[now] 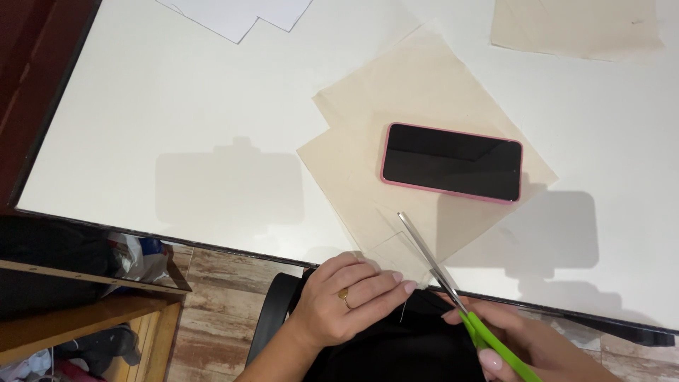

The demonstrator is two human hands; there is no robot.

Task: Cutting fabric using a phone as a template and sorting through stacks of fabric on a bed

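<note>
Left hand (350, 293): palm down, fingers together and stretched flat toward the right, thumb tucked under; ring on one finger. Wrist and bare forearm run down toward the lower left. Right hand (527, 339): low at the bottom edge, fingers curled in a closed grip, knuckles up, only partly seen. Hands near each other, not touching.

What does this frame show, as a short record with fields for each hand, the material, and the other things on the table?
left hand: rests on the near edge of the cream fabric, pinning it at the table edge; ring on one finger
right hand: grips green-handled scissors, blades open over the fabric's near edge
fabric: cream squares, layered, faint drawn lines near the blades
phone: pink case, dark screen, lying on the fabric
elsewhere: white paper sheets at the far edge; another cream piece far right
</note>
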